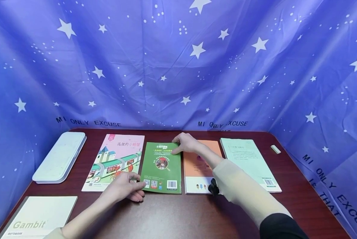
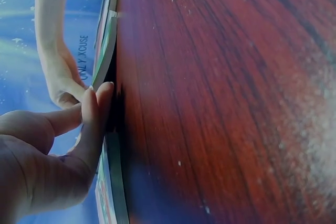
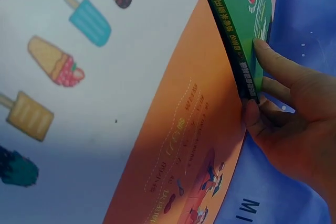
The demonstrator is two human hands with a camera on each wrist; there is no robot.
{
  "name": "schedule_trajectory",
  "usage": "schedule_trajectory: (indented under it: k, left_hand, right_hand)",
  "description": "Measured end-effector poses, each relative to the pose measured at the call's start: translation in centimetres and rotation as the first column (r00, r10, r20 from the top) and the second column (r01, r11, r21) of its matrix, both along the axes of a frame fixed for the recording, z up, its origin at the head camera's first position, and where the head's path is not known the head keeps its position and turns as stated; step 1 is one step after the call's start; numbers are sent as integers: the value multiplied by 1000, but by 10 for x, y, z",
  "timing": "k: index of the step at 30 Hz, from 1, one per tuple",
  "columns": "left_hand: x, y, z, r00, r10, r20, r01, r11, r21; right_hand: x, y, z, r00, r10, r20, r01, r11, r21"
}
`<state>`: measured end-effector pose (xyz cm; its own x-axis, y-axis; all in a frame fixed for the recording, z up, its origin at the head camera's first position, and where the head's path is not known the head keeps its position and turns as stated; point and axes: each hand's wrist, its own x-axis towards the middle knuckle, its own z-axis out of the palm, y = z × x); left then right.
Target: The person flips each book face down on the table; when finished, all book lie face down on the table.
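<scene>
- The green book (image 1: 162,167) lies flat on the dark red wooden surface (image 1: 181,215), in a row of books, with its back cover and barcode facing up.
- Nearest the camera, at the left front corner of the surface, rests a pale notebook (image 1: 39,215) printed "Gambit".
- The left hand (image 1: 124,189) pinches the green book's near left corner; the left wrist view shows its fingertips (image 2: 100,103) curled against the book's edge.
- An orange-and-white book (image 1: 196,172) with ice-cream pictures lies just right of the green book, its cover partly crossed by the right forearm in a cream sleeve (image 1: 241,186).
- A pink-topped picture book (image 1: 115,162) lies just left of the green book, and a pale green book (image 1: 250,162) lies further right.
- A white case (image 1: 60,157) sits at the far left.
- The right hand (image 1: 185,143) grips the green book's far right corner, fingers (image 3: 278,66) on the cover, thumb under the edge.
- A small white eraser (image 1: 275,149) lies near the far right corner.
- A blue starred cloth (image 1: 178,66) hangs behind.
</scene>
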<state>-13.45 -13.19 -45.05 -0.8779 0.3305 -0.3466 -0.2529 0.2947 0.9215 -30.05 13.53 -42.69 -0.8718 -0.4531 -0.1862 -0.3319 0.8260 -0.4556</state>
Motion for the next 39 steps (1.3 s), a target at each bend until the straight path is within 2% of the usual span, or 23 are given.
schedule_trajectory:
  k: [9,15,27,34,39]
  left_hand:
    - [0,5,2,999,46,-4,-46,992,-114]
    - [1,9,2,998,69,-12,-70,982,-175]
    - [2,13,2,994,100,-48,-107,978,-180]
    - [1,15,3,990,132,-40,-138,960,-245]
    - [0,15,5,992,121,-29,-125,955,-270]
  right_hand:
    - [-1,-2,0,1000,2,-5,-2,1000,19]
    - [0,-3,0,999,20,-38,-18,999,47]
    - [1,-4,-1,998,9,-65,-5,998,63]
    - [1,-5,-1,997,19,-81,-13,997,71]
    - [2,-6,-1,997,17,-71,-12,998,68]
